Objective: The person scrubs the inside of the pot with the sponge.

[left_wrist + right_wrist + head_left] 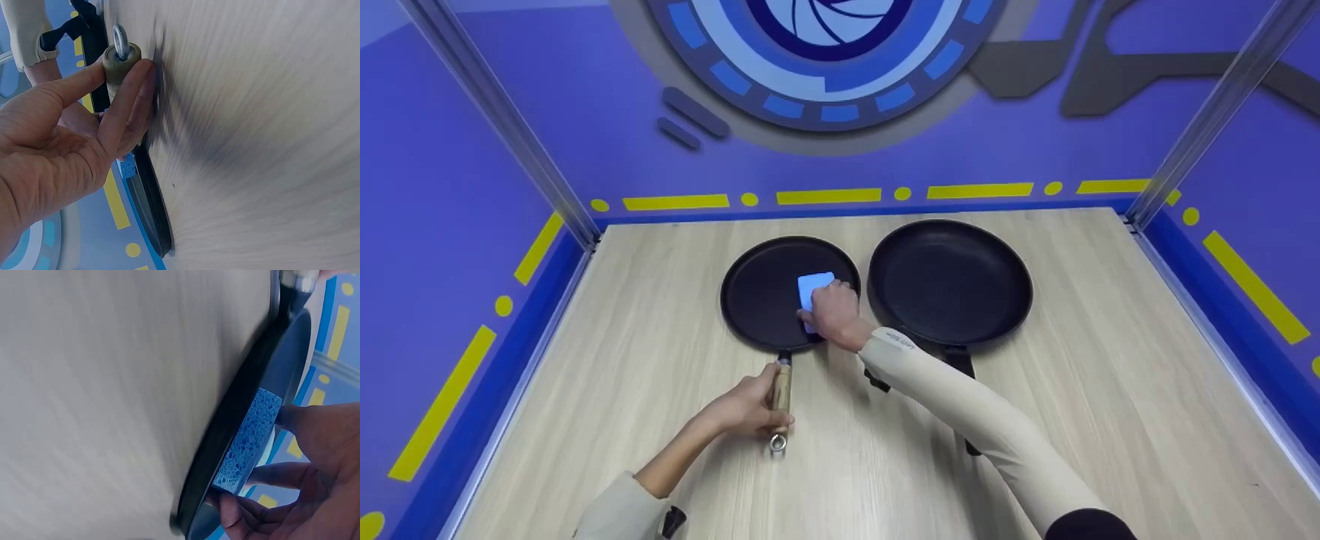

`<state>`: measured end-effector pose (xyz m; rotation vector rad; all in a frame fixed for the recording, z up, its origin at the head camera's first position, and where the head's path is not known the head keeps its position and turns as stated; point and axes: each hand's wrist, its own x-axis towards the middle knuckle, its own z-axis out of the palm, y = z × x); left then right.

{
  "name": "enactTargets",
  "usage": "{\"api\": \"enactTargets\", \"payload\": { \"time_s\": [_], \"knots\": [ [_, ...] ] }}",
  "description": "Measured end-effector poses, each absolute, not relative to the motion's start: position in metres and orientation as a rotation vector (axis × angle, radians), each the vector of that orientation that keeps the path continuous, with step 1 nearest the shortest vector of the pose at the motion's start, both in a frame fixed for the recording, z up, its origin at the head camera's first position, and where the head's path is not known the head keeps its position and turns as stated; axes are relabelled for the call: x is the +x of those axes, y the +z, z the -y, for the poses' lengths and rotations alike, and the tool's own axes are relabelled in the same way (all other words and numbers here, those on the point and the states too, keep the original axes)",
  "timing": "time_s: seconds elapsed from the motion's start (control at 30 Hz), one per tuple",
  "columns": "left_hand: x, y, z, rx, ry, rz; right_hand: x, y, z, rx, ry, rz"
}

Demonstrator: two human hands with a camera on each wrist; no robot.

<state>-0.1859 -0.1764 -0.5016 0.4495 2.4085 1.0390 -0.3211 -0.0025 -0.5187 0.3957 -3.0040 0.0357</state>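
A flat black pan (761, 292) with a wooden handle (782, 390) lies on the table left of centre. My left hand (746, 405) grips that handle near its metal end ring (120, 42), thumb on one side and fingers on the other. In my right hand (837, 311) is a blue sponge (814, 285), held by its edges between thumb and fingers over the right part of the pan. The right wrist view shows the porous side of the sponge (250, 441) low against the pan's cooking surface (284, 365).
A larger, deeper black frying pan (949, 285) stands close on the right, its dark handle (960, 361) partly hidden under my right sleeve (960, 412). Blue walls (840, 169) with yellow marks enclose the wooden table (660, 300) at the back and both sides.
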Motion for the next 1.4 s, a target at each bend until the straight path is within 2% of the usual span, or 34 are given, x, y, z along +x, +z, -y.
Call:
{"api": "enactTargets", "payload": {
  "time_s": [0.4,0.9,1.17,1.4],
  "knots": [
    [-0.186,-0.503,0.177,0.501,1.036,-2.442,-0.307,-0.523,0.019,0.564,0.126,2.982],
    [-0.186,-0.504,0.177,0.511,1.069,-2.433,-0.319,-0.533,0.037,1.025,0.305,2.820],
    [-0.186,-0.501,0.177,0.464,1.094,-2.379,-0.349,-0.526,0.052,1.041,0.290,2.916],
    [-0.188,-0.502,0.177,0.487,1.092,-2.393,-0.388,-0.525,0.059,0.848,0.188,2.995]
  ]
}}
